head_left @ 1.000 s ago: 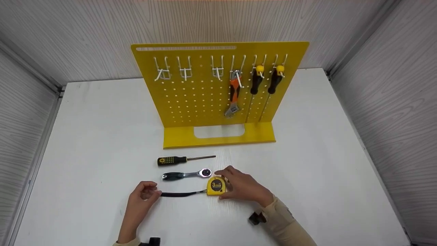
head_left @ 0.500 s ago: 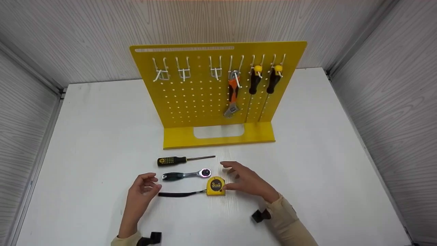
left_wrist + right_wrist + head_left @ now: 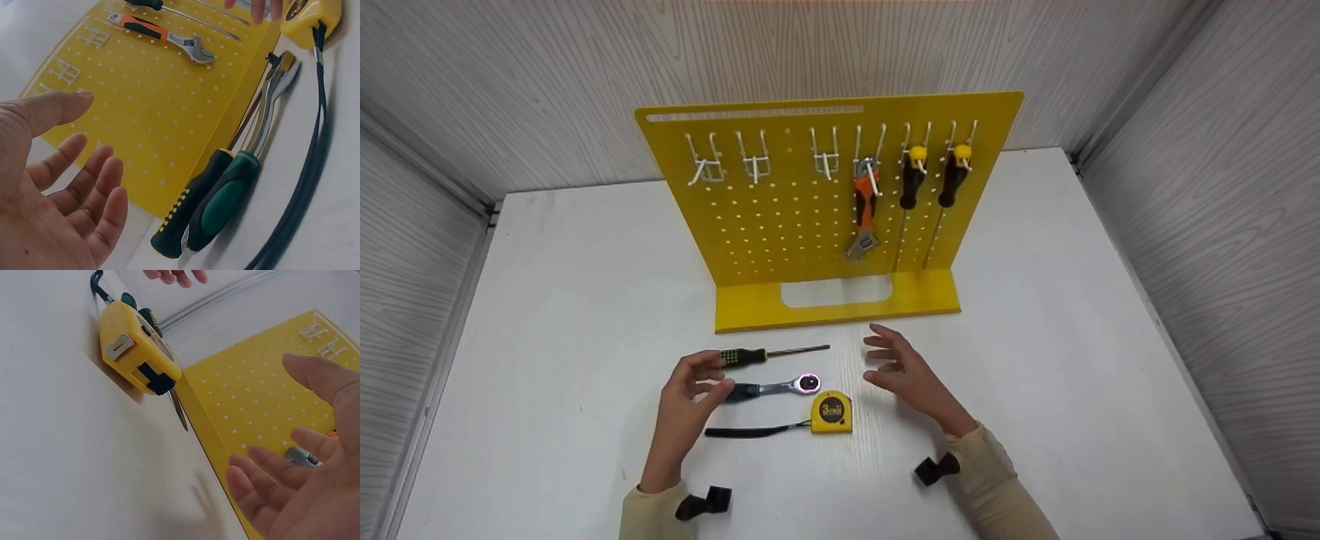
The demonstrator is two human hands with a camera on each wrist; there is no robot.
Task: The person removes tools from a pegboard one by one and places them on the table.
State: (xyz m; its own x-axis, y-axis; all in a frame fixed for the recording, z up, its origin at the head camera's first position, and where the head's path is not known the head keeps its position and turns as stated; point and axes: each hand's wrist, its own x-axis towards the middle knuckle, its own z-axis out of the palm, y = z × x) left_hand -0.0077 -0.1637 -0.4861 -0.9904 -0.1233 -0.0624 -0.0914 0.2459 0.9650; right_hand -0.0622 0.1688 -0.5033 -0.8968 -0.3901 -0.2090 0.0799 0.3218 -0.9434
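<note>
My left hand (image 3: 688, 401) hovers with loosely bent fingers, holding nothing. In the head view it overlaps the handle ends of the screwdriver (image 3: 746, 357) and the ratchet wrench (image 3: 775, 388). The left wrist view shows a gap between its fingers and the green-and-black ratchet handle (image 3: 222, 202). My right hand (image 3: 915, 377), fingers spread and holding nothing, is raised to the right of the tools. A yellow tape measure (image 3: 831, 412) lies nearest the front, its black strap (image 3: 754, 432) stretched out to the left. All three tools lie side by side on the white table (image 3: 1080, 360).
Behind the tools stands a yellow pegboard (image 3: 780, 225) on a flat base. Several white hooks (image 3: 755, 166) line its upper part. An orange-and-black adjustable wrench (image 3: 865, 206) and two long screwdrivers (image 3: 913, 180) hang on the right half. Pale panels (image 3: 840, 52) enclose the table.
My left hand has let go of the strap and moved up and right over the handles. My right hand has left the tape measure, moving up and right. The tape measure stays lying there.
</note>
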